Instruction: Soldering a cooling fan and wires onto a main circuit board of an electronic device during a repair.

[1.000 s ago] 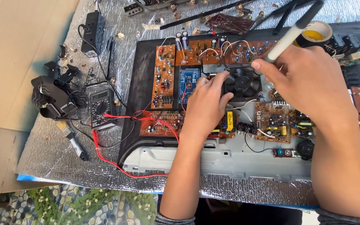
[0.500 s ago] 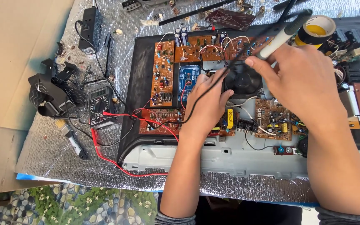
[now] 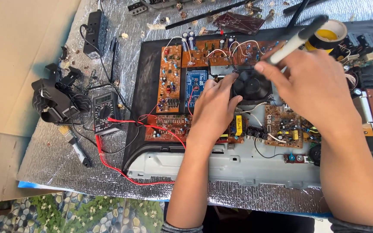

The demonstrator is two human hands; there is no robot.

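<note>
The left hand (image 3: 214, 108) is resting fingers-curled on the black fan (image 3: 252, 85), steadying it. Just right of the fan, the right hand (image 3: 314, 92) is gripping a white pen-shaped tool (image 3: 292, 41), angled clear of the circuit boards (image 3: 169, 80).

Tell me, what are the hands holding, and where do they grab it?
The right hand grips a white pen-shaped tool by its lower end. The left hand holds nothing.

Left hand (image 3: 214, 110): lying palm-down, fingers reaching toward one o'clock.
Right hand (image 3: 314, 88): hovering, fingers pinching closed, pointing at ten o'clock.
</note>
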